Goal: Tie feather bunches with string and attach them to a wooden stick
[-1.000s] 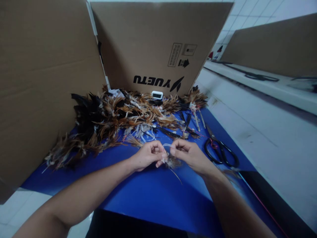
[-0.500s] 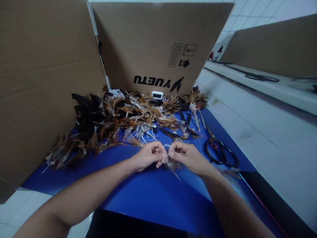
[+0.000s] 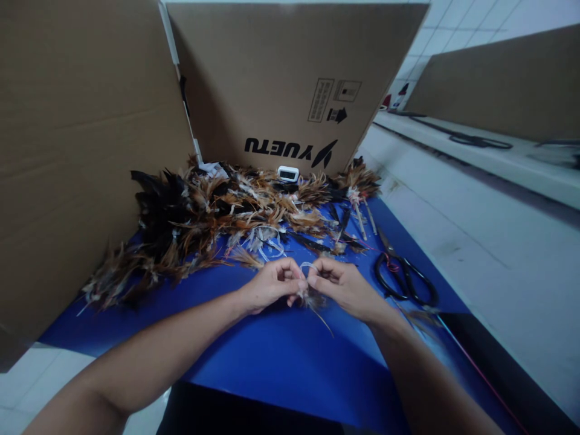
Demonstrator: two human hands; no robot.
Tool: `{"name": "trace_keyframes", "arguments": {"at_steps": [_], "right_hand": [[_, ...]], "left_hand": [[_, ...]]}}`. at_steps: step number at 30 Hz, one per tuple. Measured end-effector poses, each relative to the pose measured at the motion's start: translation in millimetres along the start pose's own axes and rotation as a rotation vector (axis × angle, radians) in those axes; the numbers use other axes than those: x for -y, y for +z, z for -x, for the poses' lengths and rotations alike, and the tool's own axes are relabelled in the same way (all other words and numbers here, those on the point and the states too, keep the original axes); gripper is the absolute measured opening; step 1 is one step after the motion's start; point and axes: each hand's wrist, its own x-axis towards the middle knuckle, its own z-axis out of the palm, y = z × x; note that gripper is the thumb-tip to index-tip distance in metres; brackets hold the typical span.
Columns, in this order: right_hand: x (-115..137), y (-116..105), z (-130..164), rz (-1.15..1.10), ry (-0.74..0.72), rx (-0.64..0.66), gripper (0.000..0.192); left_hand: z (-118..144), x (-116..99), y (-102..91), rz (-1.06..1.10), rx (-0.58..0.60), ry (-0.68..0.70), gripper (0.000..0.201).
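Note:
Close together over the blue tabletop (image 3: 272, 362), both my hands are closed in pinches. My left hand (image 3: 275, 281) grips a small feather bunch (image 3: 312, 300), brown and grey, which hangs below the fingertips with one thin quill trailing down to the right. Between the hands arcs a pale, translucent strip (image 3: 309, 264). My right hand (image 3: 342, 284) pinches an end of that strip beside the feathers; the exact contact is hidden by the fingers. More of the same pale strip (image 3: 272, 241) lies loosely coiled just beyond my left hand.
A large heap of brown and black feathers (image 3: 217, 205) spans the back. Black-handled scissors (image 3: 405, 278) lie at right, red thread across them. A small white digital timer (image 3: 288, 174) sits before cardboard panels (image 3: 272, 72) at the back and left. Two sticks (image 3: 359, 222) lie near the scissors.
The pale strip's loop between my hands has drawn in slightly, and my right fingertips are a touch nearer the left. Everything else looks the same.

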Motion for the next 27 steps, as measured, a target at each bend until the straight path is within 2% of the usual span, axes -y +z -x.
{"name": "trace_keyframes", "arguments": {"at_steps": [17, 27], "right_hand": [[1.8, 2.9, -0.9, 0.111, -0.014, -0.024, 0.009], [-1.6, 2.7, -1.5, 0.072, -0.015, -0.021, 0.011]], "left_hand": [[0.7, 2.0, -1.8, -0.071, -0.012, -0.013, 0.028], [0.1, 2.1, -2.5, -0.102, -0.025, -0.025, 0.028]]}}
